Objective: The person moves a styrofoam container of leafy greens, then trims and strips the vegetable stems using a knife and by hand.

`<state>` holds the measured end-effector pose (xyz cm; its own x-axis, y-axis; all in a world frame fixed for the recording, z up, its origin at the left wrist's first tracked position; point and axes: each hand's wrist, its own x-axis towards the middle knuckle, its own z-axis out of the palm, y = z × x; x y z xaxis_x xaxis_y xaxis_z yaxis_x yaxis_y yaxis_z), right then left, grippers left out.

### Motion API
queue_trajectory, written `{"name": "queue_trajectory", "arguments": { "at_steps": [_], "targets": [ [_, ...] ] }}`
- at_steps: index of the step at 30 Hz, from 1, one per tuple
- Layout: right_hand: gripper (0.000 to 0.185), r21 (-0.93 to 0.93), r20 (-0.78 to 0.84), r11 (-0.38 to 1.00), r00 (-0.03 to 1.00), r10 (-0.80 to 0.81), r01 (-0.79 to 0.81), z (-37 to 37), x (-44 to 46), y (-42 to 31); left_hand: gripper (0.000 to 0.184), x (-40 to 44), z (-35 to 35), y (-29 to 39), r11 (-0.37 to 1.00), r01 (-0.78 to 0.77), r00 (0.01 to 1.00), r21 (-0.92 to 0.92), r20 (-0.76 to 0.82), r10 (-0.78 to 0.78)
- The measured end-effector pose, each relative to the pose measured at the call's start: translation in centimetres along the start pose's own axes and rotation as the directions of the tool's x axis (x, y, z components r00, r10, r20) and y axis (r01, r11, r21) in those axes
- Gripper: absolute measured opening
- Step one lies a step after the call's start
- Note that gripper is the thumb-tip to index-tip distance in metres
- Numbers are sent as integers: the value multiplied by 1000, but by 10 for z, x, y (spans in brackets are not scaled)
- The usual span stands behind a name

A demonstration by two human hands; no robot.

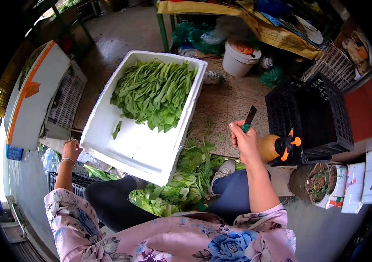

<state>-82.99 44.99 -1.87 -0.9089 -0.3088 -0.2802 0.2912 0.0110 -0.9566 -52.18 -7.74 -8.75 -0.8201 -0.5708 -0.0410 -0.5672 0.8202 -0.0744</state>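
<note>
My right hand [246, 142] is closed around a knife [249, 118] with a green handle, its dark blade pointing up and away. My left hand [70, 150], with a bracelet at the wrist, is low beside the near left corner of a white foam box [127, 146]. Its fingers point away and down; whether they grip anything is hidden. Leafy greens [157, 94] lie in rows in the far part of the box, with one loose sprig [117, 129] apart from them. Discarded leaves [181, 183] cover the floor between my feet.
An amber spray bottle [269, 148] with a black-and-orange head stands right of my right hand, against black crates [310, 115]. White crates [65, 98] stand at left. A lidded white bucket [240, 59] is under a table. A soil-filled pot [317, 181] sits at right.
</note>
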Motion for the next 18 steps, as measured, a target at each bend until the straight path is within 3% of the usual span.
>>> {"name": "queue_trajectory", "arguments": {
  "at_steps": [1,2,3,4,5,6,7,8,10,12,13,15,17,18],
  "targets": [
    [14,-72,43,997,999,11,-8,3,4,2,28,-10,-12,13,967,71,994,-246,-58,-88],
    [14,-145,86,989,996,22,-10,5,10,4,31,-19,-13,25,951,44,971,-306,-209,-112],
    [13,-209,91,977,994,53,-33,8,22,8,40,-23,11,23,775,165,919,-609,-189,-345],
    [13,-216,109,976,992,56,-31,11,40,12,49,-30,17,39,492,225,833,-841,-96,-545],
    [17,-348,129,933,991,-43,86,14,61,16,60,-49,18,54,121,400,726,-908,234,-646],
    [21,-470,162,860,977,-136,198,20,82,21,71,-71,-2,104,-271,511,569,-816,557,-605],
    [22,-583,146,761,958,-246,284,31,102,21,81,-93,6,131,-433,574,537,-694,719,-440],
    [24,-682,144,639,922,-360,356,45,123,20,86,-112,-5,173,-507,615,512,-604,795,-325],
    [31,-722,183,548,880,-439,423,70,166,22,90,-138,8,233,-502,690,514,-522,841,-167],
    [37,-756,146,502,855,-497,420,91,216,36,82,-147,5,289,-463,699,511,-545,834,-209],
    [39,-766,107,507,857,-505,394,99,237,39,73,-141,3,308,-436,666,563,-605,791,-239],
    [42,-810,49,495,878,-477,314,110,259,33,65,-129,18,310,-406,625,608,-667,742,-284],
    [46,-853,3,470,904,-428,226,112,284,33,51,-125,62,299,-157,442,821,-883,469,-327],
    [48,-866,-2,453,907,-421,209,114,294,35,51,-126,69,293,-117,400,785,-909,406,-467]
  ]
}}
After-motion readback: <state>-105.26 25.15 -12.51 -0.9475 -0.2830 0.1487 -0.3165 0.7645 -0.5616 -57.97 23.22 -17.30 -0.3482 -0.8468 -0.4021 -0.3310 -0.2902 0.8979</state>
